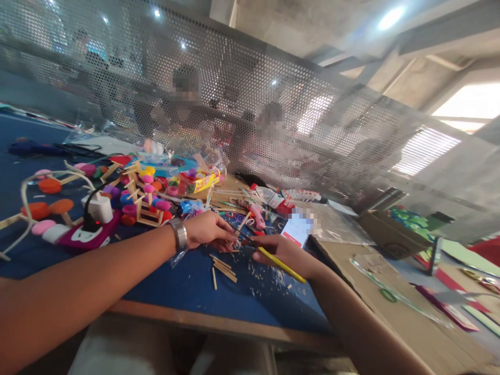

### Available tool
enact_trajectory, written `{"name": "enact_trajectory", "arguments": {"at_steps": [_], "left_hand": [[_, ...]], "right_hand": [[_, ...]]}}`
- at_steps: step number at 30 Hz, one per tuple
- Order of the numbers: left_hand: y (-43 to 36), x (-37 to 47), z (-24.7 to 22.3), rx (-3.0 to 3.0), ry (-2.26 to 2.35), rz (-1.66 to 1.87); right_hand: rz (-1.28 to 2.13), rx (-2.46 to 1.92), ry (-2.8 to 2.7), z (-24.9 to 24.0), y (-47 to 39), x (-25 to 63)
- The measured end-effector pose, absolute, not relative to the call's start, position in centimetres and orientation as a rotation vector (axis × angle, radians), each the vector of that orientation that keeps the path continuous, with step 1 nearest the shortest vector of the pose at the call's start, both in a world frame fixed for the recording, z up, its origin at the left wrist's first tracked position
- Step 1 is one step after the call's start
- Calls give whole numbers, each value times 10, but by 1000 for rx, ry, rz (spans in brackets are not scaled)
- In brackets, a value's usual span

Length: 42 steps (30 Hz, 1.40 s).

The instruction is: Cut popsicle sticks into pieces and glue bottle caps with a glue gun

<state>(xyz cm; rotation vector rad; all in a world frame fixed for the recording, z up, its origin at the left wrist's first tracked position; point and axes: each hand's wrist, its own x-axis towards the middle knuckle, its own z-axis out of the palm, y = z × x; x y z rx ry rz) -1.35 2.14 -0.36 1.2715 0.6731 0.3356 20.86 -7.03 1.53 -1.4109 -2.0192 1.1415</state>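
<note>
My left hand (211,230), with a metal watch (180,234) on the wrist, pinches a small light wooden stick (244,222) near the middle of the blue table. Close on its right, my right hand (278,250) is closed round a yellow-handled tool (283,265). The dark front end of this tool points at the left fingertips; whether it touches the stick is too small to tell. Several short wooden sticks (224,269) lie below the hands, with pale shavings (269,278) scattered to their right.
A purple power strip (91,234) with a white plug stands at the left, beside colourful caps and stick structures (146,200). Behind my right hand lie a lit phone (297,229), a pink glue gun (257,216) and a bottle (269,197). A cardboard box (394,233) sits at the right.
</note>
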Motion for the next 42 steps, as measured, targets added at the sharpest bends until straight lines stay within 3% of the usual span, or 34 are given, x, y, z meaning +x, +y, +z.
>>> {"name": "enact_trajectory", "arguments": {"at_steps": [11,25,42], "left_hand": [[18,-13,0,1335,692,403],[25,-12,12,1514,744,1118],[14,-4,8,1404,568,1417]], "right_hand": [[1099,-1465,-1970,11,-71,207],[1144,-1290,-1535,-6,-54,173],[971,-1217,-1382,-17,-63,150]]}}
